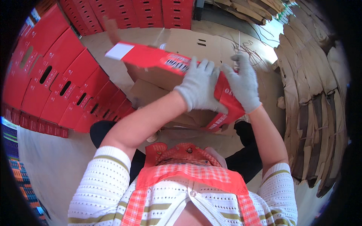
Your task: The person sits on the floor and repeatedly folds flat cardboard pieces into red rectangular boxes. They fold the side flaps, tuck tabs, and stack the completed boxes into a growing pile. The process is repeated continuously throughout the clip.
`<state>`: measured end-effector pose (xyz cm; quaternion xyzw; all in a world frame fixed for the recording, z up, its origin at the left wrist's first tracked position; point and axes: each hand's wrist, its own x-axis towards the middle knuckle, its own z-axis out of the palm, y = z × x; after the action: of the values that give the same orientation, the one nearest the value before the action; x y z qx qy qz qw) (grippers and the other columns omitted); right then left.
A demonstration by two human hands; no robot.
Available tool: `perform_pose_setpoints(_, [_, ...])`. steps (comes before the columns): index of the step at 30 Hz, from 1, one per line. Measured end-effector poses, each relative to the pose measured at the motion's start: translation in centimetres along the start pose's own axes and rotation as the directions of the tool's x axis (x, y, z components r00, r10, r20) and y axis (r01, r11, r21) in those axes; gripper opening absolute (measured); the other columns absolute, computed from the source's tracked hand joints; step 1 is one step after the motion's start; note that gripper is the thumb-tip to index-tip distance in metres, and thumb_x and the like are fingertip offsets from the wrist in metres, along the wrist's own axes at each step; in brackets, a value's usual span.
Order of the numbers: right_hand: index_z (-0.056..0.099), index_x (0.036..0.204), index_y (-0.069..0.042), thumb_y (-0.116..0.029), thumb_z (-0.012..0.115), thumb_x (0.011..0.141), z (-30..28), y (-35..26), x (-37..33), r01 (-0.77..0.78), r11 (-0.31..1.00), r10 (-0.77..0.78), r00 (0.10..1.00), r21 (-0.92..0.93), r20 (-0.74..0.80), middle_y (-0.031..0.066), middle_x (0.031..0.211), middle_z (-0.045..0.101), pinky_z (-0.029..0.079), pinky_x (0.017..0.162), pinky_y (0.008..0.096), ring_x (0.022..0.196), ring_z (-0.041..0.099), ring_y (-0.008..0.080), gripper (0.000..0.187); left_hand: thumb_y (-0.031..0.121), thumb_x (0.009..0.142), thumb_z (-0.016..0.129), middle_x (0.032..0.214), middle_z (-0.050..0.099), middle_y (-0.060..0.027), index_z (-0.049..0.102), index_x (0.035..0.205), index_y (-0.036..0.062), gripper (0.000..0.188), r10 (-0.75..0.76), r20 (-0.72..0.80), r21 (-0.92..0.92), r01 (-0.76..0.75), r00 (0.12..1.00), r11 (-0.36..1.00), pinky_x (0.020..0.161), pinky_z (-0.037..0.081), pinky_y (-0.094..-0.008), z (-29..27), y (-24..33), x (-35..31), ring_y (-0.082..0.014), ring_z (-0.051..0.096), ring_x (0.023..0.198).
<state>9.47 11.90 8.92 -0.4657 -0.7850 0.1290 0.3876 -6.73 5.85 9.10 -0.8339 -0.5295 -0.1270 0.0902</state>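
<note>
A partly folded red cardboard box (151, 57) stands tilted in front of me, with its plain brown inside showing and a white patch at its left end. My left hand (200, 86), in a pale grey knit glove, grips the box near its far right corner, fingers bent over the red edge. On the right side, my right hand (242, 81), gloved the same way, holds the red end flap (228, 100) between thumb and fingers. Parts of the fingertips are hidden behind the cardboard. Both hands are close together at the same corner.
Red boxes with dark handle slots (56, 79) are stacked along the left, and more red boxes (132, 15) stand at the back. Flat brown cardboard (192, 45) lies beyond my hands. Bundled brown cardboard sheets (313, 109) rise at the right, with loose strapping (250, 56) on the floor.
</note>
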Motion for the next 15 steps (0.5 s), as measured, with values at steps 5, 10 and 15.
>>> perform_pose_setpoints(5, [0.061, 0.100, -0.004, -0.024, 0.066, 0.085, -3.5, 0.8, -0.4, 0.128, 0.952, -0.100, 0.988, -0.280, 0.114, 0.0164, 0.093, 0.066, 0.051, 0.074, 0.0421, 0.081, 0.065, 0.0334, 0.025, 0.087, 0.049, 0.065, 0.091, 0.060, -0.0141, 0.061, 0.094, 0.0009, 0.097, 0.107, 0.113, -0.069, -0.100, 0.988, 0.993, 0.083, 0.043, -0.0368, 1.0, -1.9, 2.8, -0.0279, 0.059, 0.091])
perform_pose_setpoints(10, [0.065, 0.077, -0.005, -0.027, 0.060, 0.090, -4.5, 1.4, 1.8, 0.401, 0.828, -0.277, 0.901, -0.393, 0.335, 0.0147, 0.069, 0.064, 0.051, 0.064, 0.0431, 0.067, 0.065, 0.0342, 0.025, 0.085, 0.049, 0.067, 0.089, 0.060, -0.0142, 0.062, 0.089, 0.0014, 0.093, 0.167, -0.010, -0.138, -0.167, 0.986, 0.976, 0.082, 0.043, -0.0366, 1.1, -2.3, 1.9, -0.0276, 0.058, 0.090])
perform_pose_setpoints(15, [0.068, 0.083, -0.007, -0.033, 0.054, 0.089, -0.5, 1.1, 4.1, 0.427, 0.755, -0.185, 0.867, -0.497, 0.463, 0.0145, 0.076, 0.068, 0.052, 0.068, 0.0456, 0.073, 0.066, 0.0351, 0.030, 0.082, 0.053, 0.065, 0.093, 0.060, -0.0146, 0.062, 0.094, -0.0025, 0.095, 0.111, -0.011, -0.131, -0.111, 0.994, 0.985, 0.088, 0.040, -0.0368, 1.3, -1.3, 0.9, -0.0276, 0.056, 0.094])
